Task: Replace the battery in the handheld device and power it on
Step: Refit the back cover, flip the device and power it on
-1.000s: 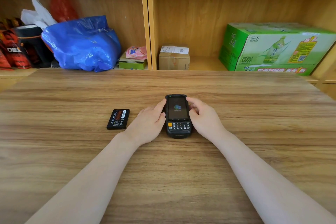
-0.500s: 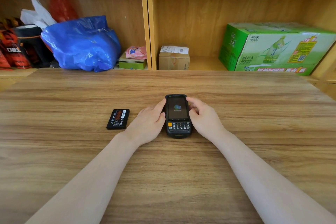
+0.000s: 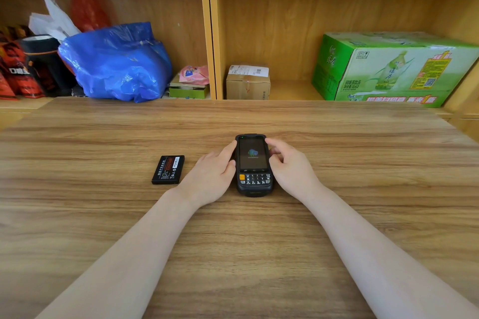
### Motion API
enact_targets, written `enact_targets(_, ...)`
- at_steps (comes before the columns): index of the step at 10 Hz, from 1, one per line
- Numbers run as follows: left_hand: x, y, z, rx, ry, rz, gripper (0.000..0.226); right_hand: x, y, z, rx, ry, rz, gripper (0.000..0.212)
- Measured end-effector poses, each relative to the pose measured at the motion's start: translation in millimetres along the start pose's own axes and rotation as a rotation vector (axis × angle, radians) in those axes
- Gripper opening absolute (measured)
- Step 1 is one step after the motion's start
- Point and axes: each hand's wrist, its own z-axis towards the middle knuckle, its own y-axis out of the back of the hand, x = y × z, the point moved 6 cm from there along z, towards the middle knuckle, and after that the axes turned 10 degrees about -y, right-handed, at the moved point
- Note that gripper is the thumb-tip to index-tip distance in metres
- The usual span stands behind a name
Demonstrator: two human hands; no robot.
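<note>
A black handheld device (image 3: 253, 163) lies face up on the wooden table (image 3: 233, 241), its screen lit with a logo and a small keypad below. My left hand (image 3: 211, 176) rests against its left side, thumb on the edge. My right hand (image 3: 290, 166) holds its right side, fingers curled at the upper edge. A loose black battery (image 3: 168, 169) with a red label lies flat to the left of my left hand, untouched.
Behind the table stand shelves: a blue plastic bag (image 3: 116, 62) and dark packets at the left, a small cardboard box (image 3: 247, 83) in the middle, a green drinks carton (image 3: 394, 70) at the right.
</note>
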Motion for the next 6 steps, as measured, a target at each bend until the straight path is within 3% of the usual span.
enact_targets(6,1.2,-0.6,-0.2,0.001,-0.003,-0.006,0.053,-0.7,-0.2,0.2,-0.001,0.003,-0.015,0.048)
